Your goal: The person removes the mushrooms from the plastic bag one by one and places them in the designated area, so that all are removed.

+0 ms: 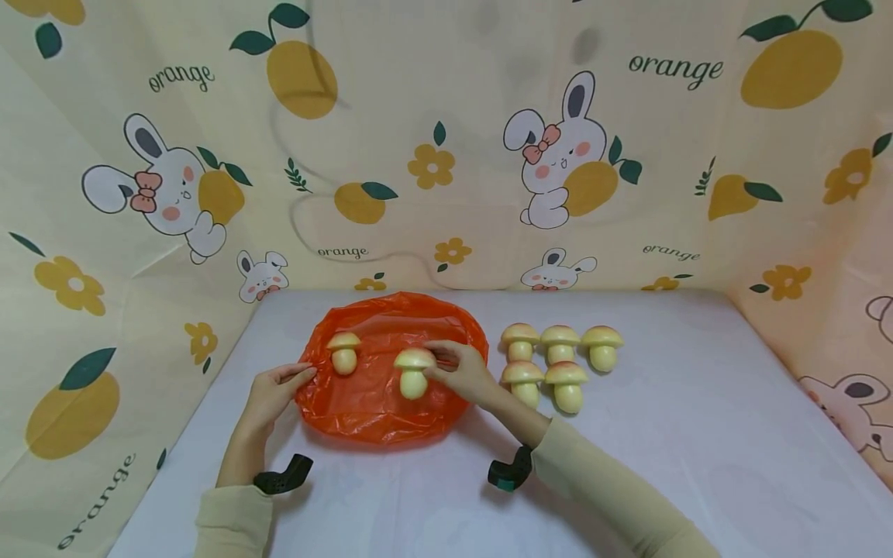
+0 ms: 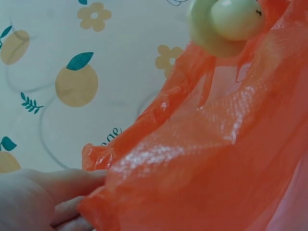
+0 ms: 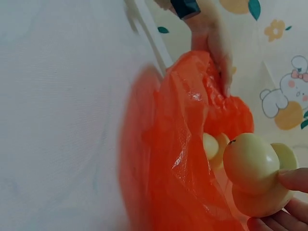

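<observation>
A red plastic bag (image 1: 384,426) lies spread on the table with its mouth turned up. My left hand (image 1: 270,395) pinches the bag's left rim between thumb and fingers; the left wrist view shows the film (image 2: 159,187) drawn up at the fingertips. My right hand (image 1: 463,372) holds a toy mushroom (image 1: 413,380) by its cap, over the bag's opening. In the right wrist view the held mushroom (image 3: 252,166) appears stem toward the camera, with thumb and fingers on its cap. Another mushroom (image 1: 344,355) sits inside the bag at the left.
Right of the bag several more mushrooms stand in two rows, among them one at the far right (image 1: 603,347) and one in front (image 1: 567,387). The white table (image 1: 663,465) meets a patterned cloth backdrop (image 1: 446,93) behind and at the sides.
</observation>
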`<state>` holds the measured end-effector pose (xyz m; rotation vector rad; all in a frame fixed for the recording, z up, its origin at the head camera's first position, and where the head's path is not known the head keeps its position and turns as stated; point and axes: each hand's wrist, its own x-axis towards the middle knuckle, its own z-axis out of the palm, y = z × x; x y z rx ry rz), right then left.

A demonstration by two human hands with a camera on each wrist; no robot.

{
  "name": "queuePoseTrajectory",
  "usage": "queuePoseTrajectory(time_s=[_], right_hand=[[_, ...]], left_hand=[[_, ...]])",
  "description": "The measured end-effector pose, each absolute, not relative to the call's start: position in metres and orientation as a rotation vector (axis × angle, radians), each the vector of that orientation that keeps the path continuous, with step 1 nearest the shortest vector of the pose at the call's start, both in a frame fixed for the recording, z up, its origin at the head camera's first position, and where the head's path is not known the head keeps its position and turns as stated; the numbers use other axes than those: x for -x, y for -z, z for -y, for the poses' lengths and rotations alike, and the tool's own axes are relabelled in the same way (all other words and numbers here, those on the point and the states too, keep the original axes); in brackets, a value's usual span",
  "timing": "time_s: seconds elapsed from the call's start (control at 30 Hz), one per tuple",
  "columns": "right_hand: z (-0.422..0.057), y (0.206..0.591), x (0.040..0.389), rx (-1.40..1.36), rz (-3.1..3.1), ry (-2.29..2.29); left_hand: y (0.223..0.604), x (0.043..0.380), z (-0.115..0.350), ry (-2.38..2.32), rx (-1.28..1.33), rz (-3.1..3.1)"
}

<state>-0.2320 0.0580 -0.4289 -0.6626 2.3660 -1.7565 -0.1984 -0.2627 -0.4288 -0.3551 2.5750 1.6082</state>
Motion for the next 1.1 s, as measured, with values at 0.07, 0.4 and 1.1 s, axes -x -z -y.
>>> queuePoseTrajectory(time_s=[0.07, 0.4, 1.1], right_hand=[[-0.062, 0.428, 0.231, 0.665, -2.357, 1.771], [-0.077, 0.424, 0.229, 0.547, -2.344, 1.851], [-0.115, 0.414, 0.214, 0.497, -2.327, 1.922]], left_hand=[[0.429, 0.199, 0.262, -1.621, 0.351, -2.575], [0.429, 0.199, 0.261, -1.634, 0.353, -2.567], [0.428, 0.198, 0.261, -1.639, 0.355, -2.560]])
